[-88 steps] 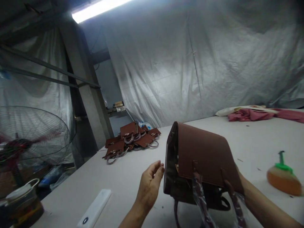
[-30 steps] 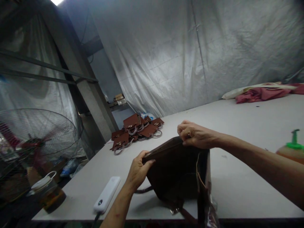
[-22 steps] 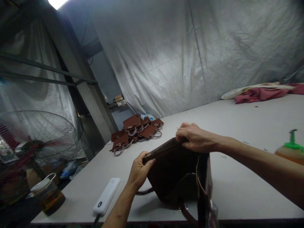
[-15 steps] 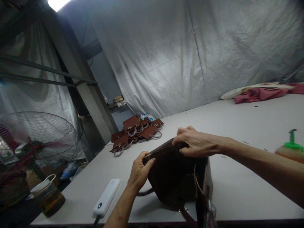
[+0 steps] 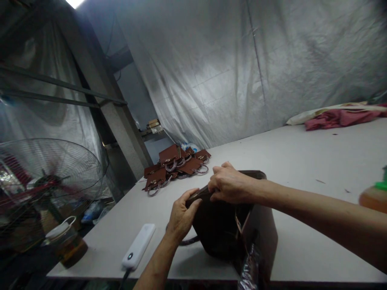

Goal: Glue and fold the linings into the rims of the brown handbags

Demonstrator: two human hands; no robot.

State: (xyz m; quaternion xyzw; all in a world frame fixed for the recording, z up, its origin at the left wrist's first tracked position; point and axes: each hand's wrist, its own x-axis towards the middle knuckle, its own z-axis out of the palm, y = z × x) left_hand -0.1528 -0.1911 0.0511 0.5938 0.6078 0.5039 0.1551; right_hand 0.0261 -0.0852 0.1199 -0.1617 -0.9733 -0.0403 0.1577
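A dark brown handbag (image 5: 217, 233) lies tipped on the white table near its front edge, with its open mouth facing me. My left hand (image 5: 183, 215) pinches the far left part of the bag's rim, thumb on the inside. Farther right along that same rim, my right hand (image 5: 228, 183) is closed on the edge with curled fingers. A handle in clear plastic wrap (image 5: 250, 268) hangs at the near side of the bag. Another dark handle (image 5: 190, 241) shows below my left wrist. The bag's inside is too dark to make out.
A pile of brown handbags (image 5: 178, 165) lies at the far left of the table (image 5: 302, 241). Left of me are a white power bank (image 5: 139, 246) with a cable, a jug of brown liquid (image 5: 68, 245) and a fan (image 5: 51, 181). A green-capped bottle (image 5: 373, 197) and red cloth (image 5: 341, 119) are right.
My right hand has slid left along the rim, closer to my left hand. The bag has turned, so more of its right outer side shows. My left hand keeps its hold.
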